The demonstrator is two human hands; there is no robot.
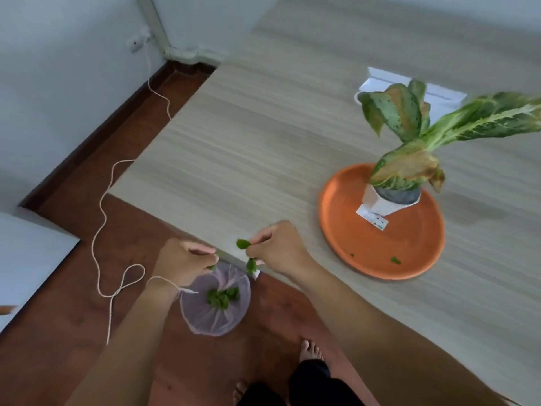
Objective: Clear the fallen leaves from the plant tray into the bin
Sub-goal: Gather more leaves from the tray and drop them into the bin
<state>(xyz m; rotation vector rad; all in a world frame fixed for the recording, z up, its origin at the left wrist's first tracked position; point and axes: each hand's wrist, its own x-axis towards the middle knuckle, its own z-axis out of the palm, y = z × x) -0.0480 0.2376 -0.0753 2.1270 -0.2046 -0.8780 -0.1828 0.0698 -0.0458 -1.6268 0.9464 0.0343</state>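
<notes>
An orange round plant tray (354,247) lies on the wooden table, with a potted plant (390,197) standing in it. Two small green leaf scraps (395,260) rest near the tray's front rim. On the floor below the table corner stands a bin lined with a pale bag (205,320), with several green leaves (222,297) inside. My right hand (281,249) hovers over the bin's far rim and pinches green leaves (243,244) between its fingers. My left hand (184,260) is just left of it, above the bin, fingers pinched on a small green leaf piece.
The light wood table (263,136) has its corner edge right above the bin. A white cord (102,206) snakes across the brown floor to a wall socket. My bare feet (311,351) stand near the bin. A white box (439,92) sits behind the plant.
</notes>
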